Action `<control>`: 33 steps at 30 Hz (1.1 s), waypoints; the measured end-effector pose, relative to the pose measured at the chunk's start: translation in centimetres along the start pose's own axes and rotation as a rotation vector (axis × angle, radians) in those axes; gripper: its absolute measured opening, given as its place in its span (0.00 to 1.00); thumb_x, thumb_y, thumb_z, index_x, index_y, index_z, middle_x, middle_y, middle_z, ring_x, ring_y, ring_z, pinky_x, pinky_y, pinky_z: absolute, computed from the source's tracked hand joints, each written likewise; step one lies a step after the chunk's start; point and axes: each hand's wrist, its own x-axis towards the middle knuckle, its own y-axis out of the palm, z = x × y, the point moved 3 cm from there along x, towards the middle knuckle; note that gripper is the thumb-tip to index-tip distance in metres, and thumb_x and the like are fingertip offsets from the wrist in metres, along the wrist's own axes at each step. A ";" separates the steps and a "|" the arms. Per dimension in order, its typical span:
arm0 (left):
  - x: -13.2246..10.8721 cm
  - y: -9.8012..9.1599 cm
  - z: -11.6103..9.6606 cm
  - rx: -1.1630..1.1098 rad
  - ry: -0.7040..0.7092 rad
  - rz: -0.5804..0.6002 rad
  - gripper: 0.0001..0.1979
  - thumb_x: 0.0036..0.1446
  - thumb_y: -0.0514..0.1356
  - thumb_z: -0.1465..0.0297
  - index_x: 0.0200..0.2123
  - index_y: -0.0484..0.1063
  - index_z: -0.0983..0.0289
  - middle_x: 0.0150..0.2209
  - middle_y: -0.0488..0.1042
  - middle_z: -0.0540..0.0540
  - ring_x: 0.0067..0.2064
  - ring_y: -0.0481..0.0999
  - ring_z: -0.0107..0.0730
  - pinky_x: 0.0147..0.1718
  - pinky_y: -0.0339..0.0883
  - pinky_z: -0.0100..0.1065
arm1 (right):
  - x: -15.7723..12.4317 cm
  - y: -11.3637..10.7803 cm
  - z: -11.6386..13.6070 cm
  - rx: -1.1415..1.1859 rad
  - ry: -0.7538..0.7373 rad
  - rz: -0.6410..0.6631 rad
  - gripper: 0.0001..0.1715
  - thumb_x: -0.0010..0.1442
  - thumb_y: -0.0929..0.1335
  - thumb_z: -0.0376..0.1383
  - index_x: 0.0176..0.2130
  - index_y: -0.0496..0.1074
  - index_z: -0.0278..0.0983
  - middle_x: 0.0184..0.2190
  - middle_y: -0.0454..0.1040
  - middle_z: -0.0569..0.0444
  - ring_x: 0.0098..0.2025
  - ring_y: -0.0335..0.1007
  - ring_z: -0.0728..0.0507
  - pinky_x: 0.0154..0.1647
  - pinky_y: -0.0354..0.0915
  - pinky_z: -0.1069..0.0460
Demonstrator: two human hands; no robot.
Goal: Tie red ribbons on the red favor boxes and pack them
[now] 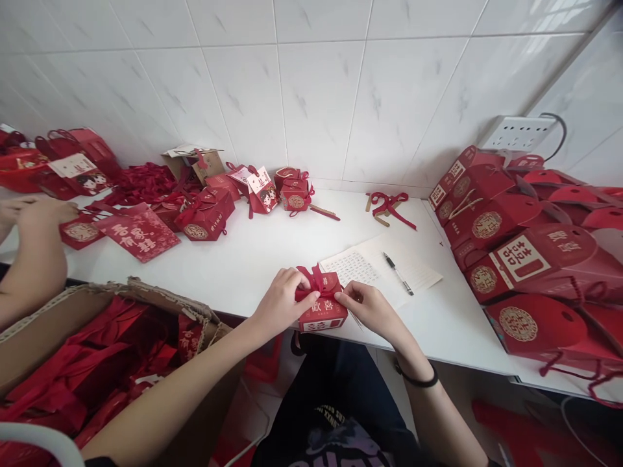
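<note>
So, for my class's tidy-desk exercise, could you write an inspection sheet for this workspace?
Surface: white table, with red goods along the wall side.
Things in hand: red box at the near edge, red ribbon on top.
Clutter: loose ribbons; pen on paper; heaped red boxes at right; filled carton at left.
Hands: left hand and right hand both pinch the ribbon.
Cables: dark cable at the socket strip.
Surroundings: tiled wall behind; another person's arm at left.
</note>
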 end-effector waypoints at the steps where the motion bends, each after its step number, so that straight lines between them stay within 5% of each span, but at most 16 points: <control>1: -0.3 -0.3 0.2 0.005 -0.061 -0.005 0.07 0.56 0.55 0.64 0.30 0.62 0.62 0.33 0.68 0.52 0.39 0.66 0.36 0.40 0.62 0.37 | 0.3 0.0 0.0 0.049 0.008 0.013 0.22 0.56 0.64 0.51 0.23 0.61 0.37 0.20 0.62 0.59 0.23 0.55 0.50 0.24 0.52 0.54; 6: -1.8 -0.5 2.0 -0.164 -0.445 0.210 0.18 0.57 0.49 0.53 0.27 0.60 0.62 0.27 0.66 0.48 0.30 0.66 0.32 0.30 0.59 0.33 | 1.7 0.2 -0.4 0.296 0.052 0.023 0.24 0.52 0.66 0.54 0.24 0.62 0.36 0.21 0.63 0.59 0.25 0.57 0.50 0.27 0.54 0.53; 13: -1.0 0.5 2.3 -0.591 -0.430 0.229 0.16 0.55 0.52 0.57 0.25 0.59 0.63 0.25 0.61 0.46 0.28 0.63 0.27 0.30 0.57 0.30 | 2.2 0.7 -1.5 0.560 0.158 0.045 0.26 0.47 0.70 0.54 0.24 0.62 0.35 0.20 0.63 0.59 0.23 0.58 0.51 0.27 0.56 0.54; 22: -0.9 0.5 2.6 -0.511 -0.371 0.246 0.14 0.56 0.51 0.58 0.25 0.58 0.62 0.27 0.62 0.47 0.30 0.64 0.27 0.31 0.59 0.30 | 2.0 1.6 -2.3 0.895 0.157 0.106 0.28 0.44 0.74 0.51 0.19 0.59 0.36 0.16 0.59 0.61 0.21 0.54 0.52 0.24 0.54 0.55; 26: -0.9 0.4 2.4 -0.451 -0.383 0.237 0.15 0.57 0.50 0.57 0.26 0.58 0.62 0.29 0.64 0.48 0.33 0.67 0.29 0.34 0.63 0.32 | 1.6 1.0 -2.7 0.735 0.159 0.086 0.27 0.47 0.72 0.53 0.21 0.60 0.37 0.18 0.61 0.59 0.21 0.56 0.51 0.25 0.56 0.54; 29: -1.1 0.5 1.9 -0.399 -0.433 0.183 0.17 0.54 0.54 0.54 0.35 0.58 0.62 0.39 0.67 0.53 0.41 0.70 0.35 0.40 0.66 0.37 | 1.5 -0.3 -2.7 0.401 0.065 -0.125 0.25 0.51 0.68 0.56 0.31 0.66 0.37 0.30 0.70 0.52 0.31 0.65 0.46 0.32 0.61 0.51; 31: -1.1 0.7 1.5 -0.341 -0.431 0.152 0.27 0.47 0.61 0.52 0.44 0.56 0.62 0.48 0.65 0.59 0.48 0.68 0.41 0.46 0.65 0.41 | 1.5 -0.9 -2.4 0.281 -0.014 -0.202 0.26 0.54 0.64 0.56 0.40 0.68 0.38 0.41 0.71 0.49 0.43 0.66 0.42 0.41 0.63 0.49; 33: -1.0 0.8 1.5 -0.297 -0.414 0.182 0.38 0.42 0.65 0.52 0.50 0.52 0.62 0.54 0.60 0.64 0.53 0.65 0.45 0.50 0.62 0.44 | 1.3 -0.8 -2.2 0.250 -0.085 -0.148 0.26 0.58 0.62 0.55 0.45 0.67 0.39 0.47 0.70 0.49 0.49 0.65 0.41 0.48 0.62 0.47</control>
